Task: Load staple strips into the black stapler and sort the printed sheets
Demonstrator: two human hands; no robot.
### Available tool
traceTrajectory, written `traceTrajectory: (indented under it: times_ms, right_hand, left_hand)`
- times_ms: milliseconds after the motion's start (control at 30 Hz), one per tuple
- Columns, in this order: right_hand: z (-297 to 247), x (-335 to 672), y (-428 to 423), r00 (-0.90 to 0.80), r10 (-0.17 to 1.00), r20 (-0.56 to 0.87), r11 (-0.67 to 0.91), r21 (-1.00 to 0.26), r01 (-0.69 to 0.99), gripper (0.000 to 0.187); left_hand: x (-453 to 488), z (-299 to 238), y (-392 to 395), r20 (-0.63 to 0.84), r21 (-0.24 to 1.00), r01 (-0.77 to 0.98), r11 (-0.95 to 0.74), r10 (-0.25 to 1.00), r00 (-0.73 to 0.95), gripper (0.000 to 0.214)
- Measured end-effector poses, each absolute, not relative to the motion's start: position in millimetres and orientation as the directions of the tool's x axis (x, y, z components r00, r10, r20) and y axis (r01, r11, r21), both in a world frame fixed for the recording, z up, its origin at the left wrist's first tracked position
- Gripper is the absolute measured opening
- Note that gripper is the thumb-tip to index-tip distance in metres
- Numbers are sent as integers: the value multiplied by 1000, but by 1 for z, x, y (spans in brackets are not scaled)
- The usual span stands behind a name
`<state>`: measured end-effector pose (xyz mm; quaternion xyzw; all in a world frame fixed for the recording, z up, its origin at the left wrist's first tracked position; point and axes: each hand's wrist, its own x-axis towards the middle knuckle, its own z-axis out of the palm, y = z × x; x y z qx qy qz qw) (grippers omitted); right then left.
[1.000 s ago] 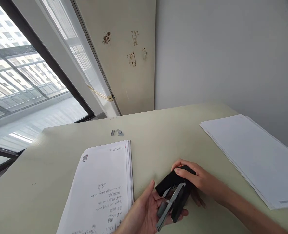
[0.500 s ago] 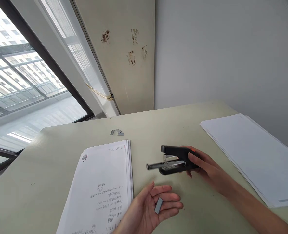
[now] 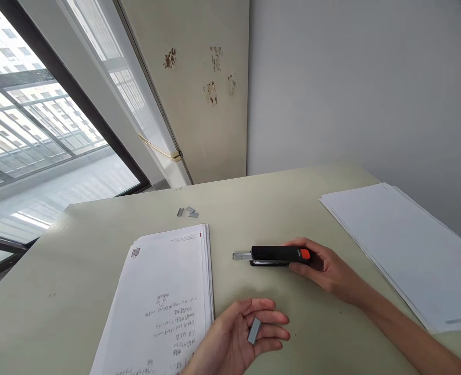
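A black stapler (image 3: 274,255) with an orange rear button lies flat on the pale green table (image 3: 78,291), its metal staple tray sticking out to the left. My right hand (image 3: 324,266) grips its rear end. My left hand (image 3: 246,333) is palm up near the front edge, fingers apart, with a grey strip of staples (image 3: 254,330) resting on the fingers. A stack of printed sheets (image 3: 168,297) with handwriting lies just left of my left hand.
A few loose staple strips (image 3: 188,212) lie at the back of the table. A stack of blank white paper (image 3: 402,245) sits at the right. A window (image 3: 39,130) is on the left, a grey wall behind.
My right hand has carried the stapler away from my left palm and laid it flat on the table. The staple strip has stayed on my left fingers.
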<state>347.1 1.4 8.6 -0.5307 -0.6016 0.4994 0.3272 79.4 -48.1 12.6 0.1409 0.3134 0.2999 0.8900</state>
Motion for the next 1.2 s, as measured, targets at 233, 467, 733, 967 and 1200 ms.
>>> traceTrajectory:
  times_ms: [233,467,733,967,1200]
  right_hand:
    - [0,344,1,-224,971,-82,9,-925,379,41]
    - [-1,332,-12,-204,908,366,415,-716,561,44]
    - [17,293,-42,-616,619,488,772,-524,360,37]
    - [9,291,-40,-627,601,495,792,-472,386,15]
    - [10,284,-40,-576,583,574,812,-444,379,6]
  left_hand:
    - [79,11,-47,-462,407,-471,783,621,633,41]
    - [79,8,-45,-442,335,-517,788,616,652,52]
    - [86,6,-48,-386,351,-517,781,623,680,50]
    - [87,7,-49,-340,339,-496,799,596,728,49]
    - [89,4,-50,-331,312,-517,797,601,727,50]
